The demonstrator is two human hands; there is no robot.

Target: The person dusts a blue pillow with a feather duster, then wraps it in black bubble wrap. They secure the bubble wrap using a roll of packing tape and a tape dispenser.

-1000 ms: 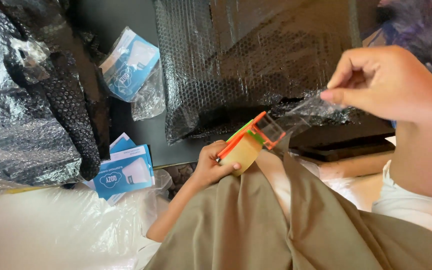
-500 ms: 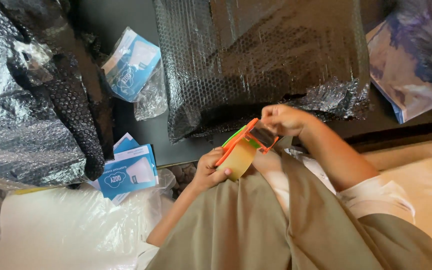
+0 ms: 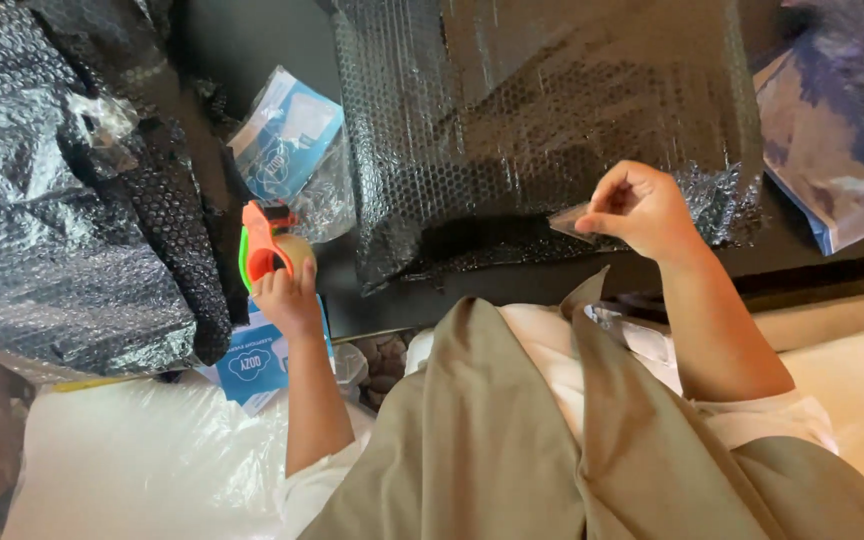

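Head view: left hand (image 3: pixel 287 295) grips the orange-and-green tape dispenser (image 3: pixel 270 250) centre-left, while right-hand fingers (image 3: pixel 602 215) pinch a clear tape strip (image 3: pixel 567 222) against the black bubble-wrapped parcel (image 3: pixel 542 120).

Dark table (image 3: pixel 252 40) bears black bubble-wrapped parcels (image 3: pixel 542 120) and blue packets (image 3: pixel 287 145).

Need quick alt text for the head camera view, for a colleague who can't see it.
Seen from above, the person's left hand grips an orange and green tape dispenser, while the right hand pinches a short piece of clear tape in front of a large parcel wrapped in black bubble wrap. Blue and white packets lie nearby.
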